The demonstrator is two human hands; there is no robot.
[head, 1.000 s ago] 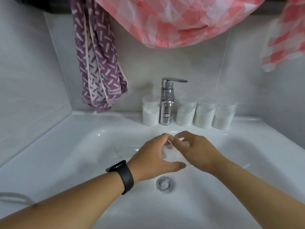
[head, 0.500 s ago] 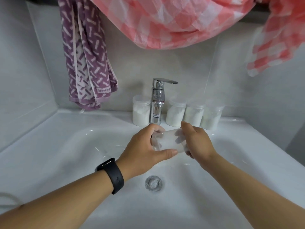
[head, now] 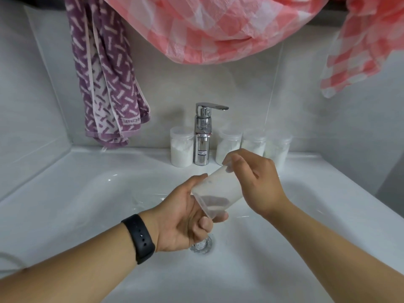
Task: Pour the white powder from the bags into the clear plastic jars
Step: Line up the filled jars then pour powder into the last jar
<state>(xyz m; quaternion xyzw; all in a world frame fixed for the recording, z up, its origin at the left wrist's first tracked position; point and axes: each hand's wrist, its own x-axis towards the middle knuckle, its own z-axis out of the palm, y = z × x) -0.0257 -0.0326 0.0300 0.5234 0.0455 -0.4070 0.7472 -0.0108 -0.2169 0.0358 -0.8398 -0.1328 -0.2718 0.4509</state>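
I hold a clear plastic jar tilted over the white sink basin, its open mouth toward me and to the lower right. My left hand, with a black watch on the wrist, grips the jar near its mouth. My right hand grips the jar's far end with curled fingers. The jar's wall looks cloudy white inside. Several lidded jars of white powder stand on the back ledge: one left of the tap, the others to its right. No bag is in sight.
A chrome tap stands at the back centre, and a drain lies below my left hand. A purple patterned towel hangs at the left. Pink checked cloth hangs overhead and at the right.
Both hands lifted the jar out of the basin and tipped it, turning its mouth toward me. The right hand shifted to the jar's far end.
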